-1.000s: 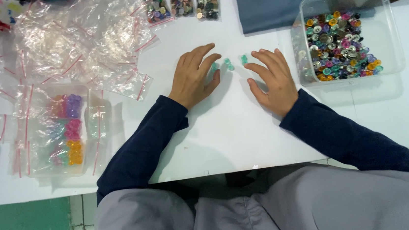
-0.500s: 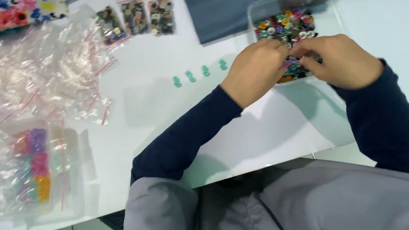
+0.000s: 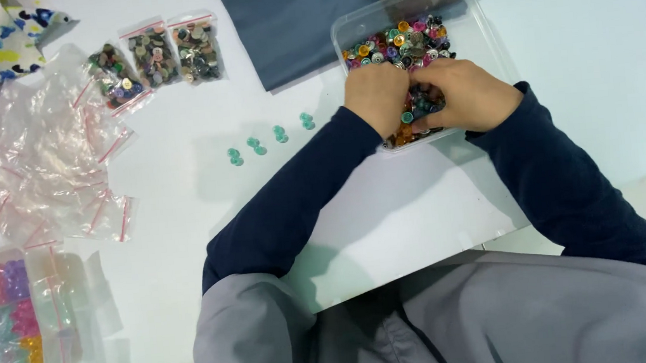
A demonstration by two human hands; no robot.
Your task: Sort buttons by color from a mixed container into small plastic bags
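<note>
Fingers of both hands are down in the clear plastic tub [image 3: 481,31] of mixed coloured buttons [image 3: 396,43]: left hand [image 3: 376,95] and right hand [image 3: 462,95] curl knuckle to knuckle, tips buried, so whether they pinch anything I cannot tell. Picking through looks like the step in hand. Well left of the fingers, four teal buttons [image 3: 269,140] sit in a row on the white table [image 3: 182,178] (a sorted set, seemingly). Next comes a fine pinch on one matching piece. Farther left, three filled bags [image 3: 156,56] and empty zip bags [image 3: 34,175].
</note>
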